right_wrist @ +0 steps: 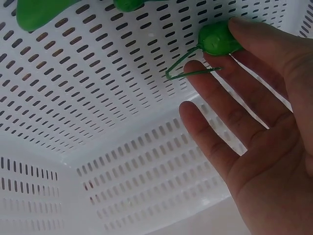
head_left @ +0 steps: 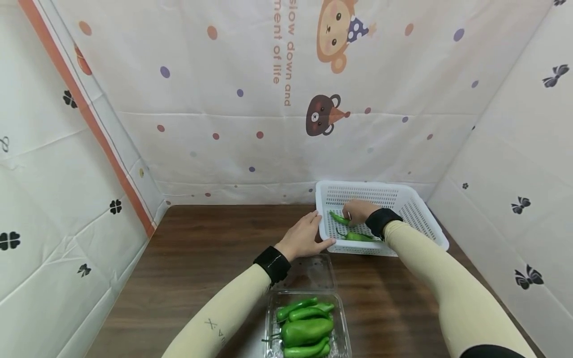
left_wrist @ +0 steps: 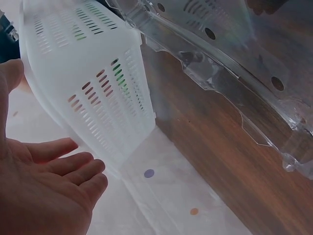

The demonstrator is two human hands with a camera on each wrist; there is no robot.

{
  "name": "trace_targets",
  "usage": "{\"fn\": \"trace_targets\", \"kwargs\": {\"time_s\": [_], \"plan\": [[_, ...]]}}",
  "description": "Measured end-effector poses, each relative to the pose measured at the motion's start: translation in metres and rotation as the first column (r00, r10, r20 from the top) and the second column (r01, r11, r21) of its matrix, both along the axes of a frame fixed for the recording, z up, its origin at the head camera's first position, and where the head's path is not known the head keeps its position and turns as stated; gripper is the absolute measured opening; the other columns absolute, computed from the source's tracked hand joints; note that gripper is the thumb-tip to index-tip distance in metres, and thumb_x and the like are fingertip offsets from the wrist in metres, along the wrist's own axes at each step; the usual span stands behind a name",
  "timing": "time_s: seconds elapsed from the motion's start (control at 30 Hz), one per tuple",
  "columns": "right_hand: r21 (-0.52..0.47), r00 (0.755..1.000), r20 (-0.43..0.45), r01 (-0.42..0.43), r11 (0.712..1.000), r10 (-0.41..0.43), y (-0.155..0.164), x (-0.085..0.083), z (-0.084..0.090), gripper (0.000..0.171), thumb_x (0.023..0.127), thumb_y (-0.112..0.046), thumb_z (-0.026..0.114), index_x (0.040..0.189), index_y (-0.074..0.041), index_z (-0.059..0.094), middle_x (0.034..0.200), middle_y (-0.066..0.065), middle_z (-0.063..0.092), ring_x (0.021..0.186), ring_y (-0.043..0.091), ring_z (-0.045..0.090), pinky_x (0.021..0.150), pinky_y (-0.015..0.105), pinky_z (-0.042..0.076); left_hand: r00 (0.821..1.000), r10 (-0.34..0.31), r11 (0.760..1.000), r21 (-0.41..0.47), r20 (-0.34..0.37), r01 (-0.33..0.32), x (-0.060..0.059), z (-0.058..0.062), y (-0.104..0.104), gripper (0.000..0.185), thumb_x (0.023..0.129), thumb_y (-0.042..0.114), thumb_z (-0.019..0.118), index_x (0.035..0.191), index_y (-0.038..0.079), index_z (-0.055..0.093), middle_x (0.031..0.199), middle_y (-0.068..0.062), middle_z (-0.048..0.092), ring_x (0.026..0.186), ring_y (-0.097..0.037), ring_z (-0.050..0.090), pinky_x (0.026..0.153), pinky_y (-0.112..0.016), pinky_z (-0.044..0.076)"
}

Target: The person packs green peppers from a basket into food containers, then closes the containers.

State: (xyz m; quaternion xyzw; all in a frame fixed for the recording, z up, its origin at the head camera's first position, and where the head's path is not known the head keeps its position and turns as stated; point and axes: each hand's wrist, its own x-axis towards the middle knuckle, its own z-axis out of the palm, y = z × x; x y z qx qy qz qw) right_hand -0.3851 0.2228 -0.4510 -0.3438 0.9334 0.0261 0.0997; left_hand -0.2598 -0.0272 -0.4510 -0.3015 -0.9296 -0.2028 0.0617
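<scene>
A white perforated plastic basket stands at the back right of the table, with green peppers inside. My right hand reaches down into it. In the right wrist view, thumb and forefinger pinch a green pepper near its stem end, and its thin bent stem hangs free. Nearer the front wall lies another green pepper. My left hand rests at the basket's left end, fingers loosely extended along the rim, as the left wrist view also shows.
In front of the basket, a clear plastic clamshell box holds several green peppers. Its transparent lid lies folded back toward the basket, below my left hand. Printed cloth walls close off the back and sides of the wooden table.
</scene>
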Motion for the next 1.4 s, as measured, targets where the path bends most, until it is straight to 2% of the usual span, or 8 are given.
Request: {"fn": "trace_targets", "kwargs": {"time_s": [0.2,0.43,0.67,0.83,0.97,1.27,1.4], "plan": [[-0.013,1.0,0.016,-0.007,1.0,0.007,0.006,0.005,0.005,0.014,0.085,-0.008,0.084,0.084,-0.012,0.071,0.084,0.0,0.067,0.075,0.015,0.06,0.068,0.036,0.056,1.0,0.001,1.0,-0.004,0.0,-0.001,0.003,0.001,0.001,0.076,0.097,0.057,0.062,0.148,0.002,0.05,0.16,-0.018,0.039,0.146,-0.028,0.041,0.116,-0.041,0.042],[-0.043,0.999,-0.025,-0.028,0.999,0.026,0.012,0.006,0.019,0.018,0.085,-0.005,0.08,0.078,-0.012,0.066,0.08,0.001,0.067,0.072,0.015,0.061,0.066,0.036,0.056,1.0,0.018,1.0,-0.019,0.016,-0.018,0.004,0.002,-0.001,0.086,0.098,0.06,0.06,0.154,-0.002,0.041,0.163,-0.018,0.035,0.148,-0.03,0.037,0.118,-0.043,0.039],[-0.12,0.997,-0.066,-0.037,0.992,0.029,0.012,0.013,0.034,0.006,0.086,-0.005,0.076,0.089,-0.007,0.073,0.082,0.004,0.068,0.072,0.017,0.06,0.068,0.039,0.056,1.0,0.012,1.0,-0.018,0.01,-0.012,0.004,0.004,-0.005,0.089,0.097,0.062,0.06,0.156,-0.001,0.038,0.162,-0.02,0.034,0.15,-0.032,0.034,0.122,-0.044,0.033],[-0.203,0.996,-0.081,-0.048,0.978,0.032,0.012,0.024,0.048,0.012,0.09,-0.006,0.075,0.102,-0.005,0.075,0.089,0.006,0.07,0.078,0.018,0.064,0.071,0.04,0.058,1.0,-0.01,1.0,0.012,-0.014,0.01,0.004,0.004,-0.01,0.088,0.096,0.061,0.061,0.156,0.0,0.039,0.161,-0.02,0.037,0.151,-0.031,0.033,0.125,-0.046,0.026],[-0.261,0.994,-0.103,-0.074,0.962,0.049,0.013,0.035,0.054,0.013,0.091,-0.004,0.073,0.104,-0.005,0.075,0.088,0.003,0.069,0.075,0.015,0.062,0.067,0.037,0.056,1.0,-0.022,0.999,0.039,-0.005,0.022,0.007,0.004,-0.013,0.089,0.096,0.061,0.062,0.156,0.0,0.038,0.162,-0.019,0.036,0.151,-0.029,0.033,0.125,-0.046,0.026],[-0.335,0.986,-0.158,-0.111,0.936,0.06,0.014,0.065,0.061,0.015,0.09,-0.007,0.075,0.105,-0.008,0.076,0.091,0.0,0.071,0.08,0.015,0.065,0.069,0.035,0.057,0.999,-0.033,0.996,0.086,0.022,0.031,0.021,0.005,-0.023,0.089,0.094,0.062,0.064,0.154,0.002,0.039,0.164,-0.017,0.034,0.151,-0.031,0.033,0.122,-0.049,0.033],[-0.353,0.979,-0.194,-0.127,0.927,0.06,0.015,0.078,0.062,0.021,0.089,-0.009,0.076,0.111,-0.007,0.077,0.099,0.003,0.074,0.085,0.014,0.068,0.073,0.036,0.06,0.999,-0.03,0.995,0.092,0.011,0.029,0.03,0.006,-0.028,0.092,0.093,0.064,0.065,0.156,0.003,0.037,0.166,-0.016,0.029,0.151,-0.032,0.033,0.12,-0.05,0.036]]}}
